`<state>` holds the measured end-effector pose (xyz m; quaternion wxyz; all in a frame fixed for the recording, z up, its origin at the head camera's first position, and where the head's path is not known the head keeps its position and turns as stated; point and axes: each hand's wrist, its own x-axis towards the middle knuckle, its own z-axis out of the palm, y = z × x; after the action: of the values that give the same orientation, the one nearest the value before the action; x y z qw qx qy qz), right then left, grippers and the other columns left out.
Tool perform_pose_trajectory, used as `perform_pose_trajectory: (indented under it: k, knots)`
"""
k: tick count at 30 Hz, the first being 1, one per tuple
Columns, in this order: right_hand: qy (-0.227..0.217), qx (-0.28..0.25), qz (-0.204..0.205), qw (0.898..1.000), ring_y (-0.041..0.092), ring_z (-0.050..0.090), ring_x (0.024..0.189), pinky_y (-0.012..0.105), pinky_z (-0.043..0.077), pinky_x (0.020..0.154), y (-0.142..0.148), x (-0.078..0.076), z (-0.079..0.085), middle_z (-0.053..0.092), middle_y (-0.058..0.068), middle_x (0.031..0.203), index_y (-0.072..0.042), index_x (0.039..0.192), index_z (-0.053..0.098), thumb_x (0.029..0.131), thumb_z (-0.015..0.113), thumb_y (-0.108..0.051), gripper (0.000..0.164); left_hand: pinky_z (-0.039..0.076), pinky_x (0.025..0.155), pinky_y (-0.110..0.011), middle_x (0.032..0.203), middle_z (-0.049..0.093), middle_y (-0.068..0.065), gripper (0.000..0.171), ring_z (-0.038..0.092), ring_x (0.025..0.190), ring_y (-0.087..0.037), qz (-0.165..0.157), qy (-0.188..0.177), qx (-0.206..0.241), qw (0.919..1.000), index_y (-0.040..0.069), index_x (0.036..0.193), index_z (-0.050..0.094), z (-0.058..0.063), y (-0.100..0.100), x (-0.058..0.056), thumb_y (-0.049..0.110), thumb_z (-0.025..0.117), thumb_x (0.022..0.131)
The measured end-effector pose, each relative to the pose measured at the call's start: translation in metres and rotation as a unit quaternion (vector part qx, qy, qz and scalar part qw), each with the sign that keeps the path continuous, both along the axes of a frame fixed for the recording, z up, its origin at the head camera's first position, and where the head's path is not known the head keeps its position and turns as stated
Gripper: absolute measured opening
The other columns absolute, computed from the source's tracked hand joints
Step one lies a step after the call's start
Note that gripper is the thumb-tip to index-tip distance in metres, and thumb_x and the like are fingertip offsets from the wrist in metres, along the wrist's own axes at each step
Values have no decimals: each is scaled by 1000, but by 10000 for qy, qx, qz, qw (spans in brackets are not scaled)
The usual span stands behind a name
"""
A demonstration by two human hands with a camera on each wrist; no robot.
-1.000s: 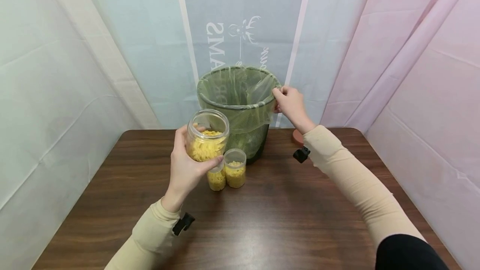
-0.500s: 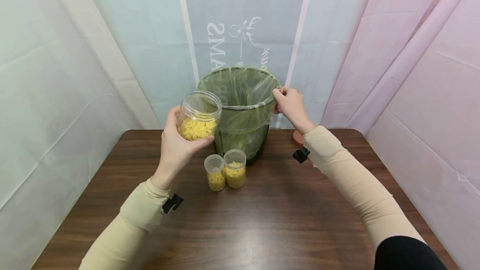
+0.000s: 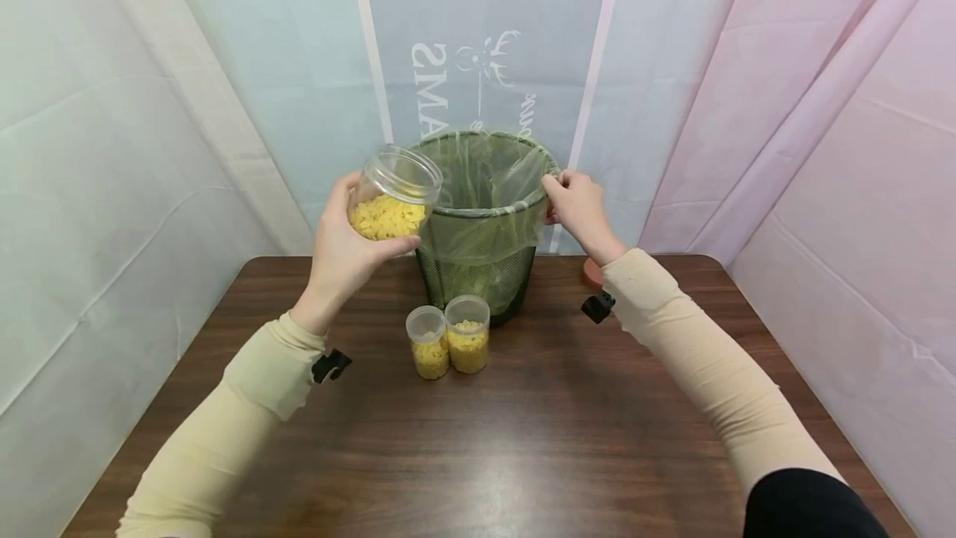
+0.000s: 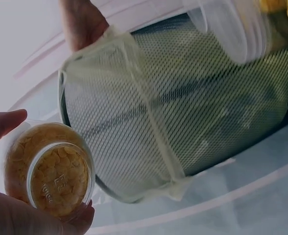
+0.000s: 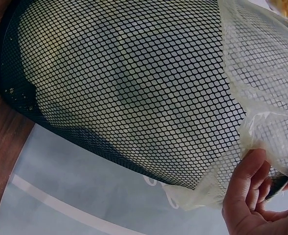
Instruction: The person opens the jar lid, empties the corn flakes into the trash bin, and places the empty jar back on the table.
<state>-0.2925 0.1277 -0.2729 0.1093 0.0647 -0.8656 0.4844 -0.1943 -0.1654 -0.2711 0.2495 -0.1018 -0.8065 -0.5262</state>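
Observation:
My left hand [image 3: 343,243] grips a clear open jar [image 4: 60,169] part filled with yellow flake-like pieces, which looks like small pasta or cereal. The jar is raised at the left of the bin's rim, its mouth tilted toward the bin. A black mesh waste bin [image 5: 134,88] stands at the table's back, lined with a thin greenish plastic bag [image 3: 478,235] folded over its rim. At the rim's right side my right hand [image 3: 578,206] pinches the bag's edge. In front of the bin stand two smaller clear jars, a left one [image 3: 429,347] and a right one [image 3: 469,339], both holding yellow pieces.
A reddish-brown round object [image 3: 592,272] lies at the table's back, behind the right wrist. The dark wooden table [image 3: 478,455] ends just behind the bin, where a printed curtain [image 3: 299,90] hangs. Further curtains close off both sides.
My left hand has lifted the jar up and to the left from over the small jars to the bin's rim, and the jar tilts more. The right hand stays put.

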Motion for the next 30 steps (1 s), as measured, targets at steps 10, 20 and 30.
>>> perform_pose_trajectory:
  k: [10,20,30]
  knots:
    - [-7,-15,63,10000,22,62,58,33,57,64,1,1,3,56,4,61,-10,68,41,93,41,-30,32,39,99,-43,130,55,-5,90,50,119,-20,165,-140,-383,9990,22,135,44,20,-6,-17,25,90,57]
    - [-72,10,-19,10000,24,63,59,33,57,63,0,2,1,56,3,60,-10,69,43,91,41,-29,29,35,102,-45,130,53,-6,93,46,121,-21,448,-255,-1022,9934,25,139,44,29,-5,-25,32,88,58]
    - [-64,10,-55,10000,19,62,57,35,58,65,-1,1,1,56,3,59,-10,68,43,91,42,-29,29,38,101,-40,129,53,-4,95,48,118,-19,428,-110,-892,9950,23,138,42,40,-4,-33,32,90,55]
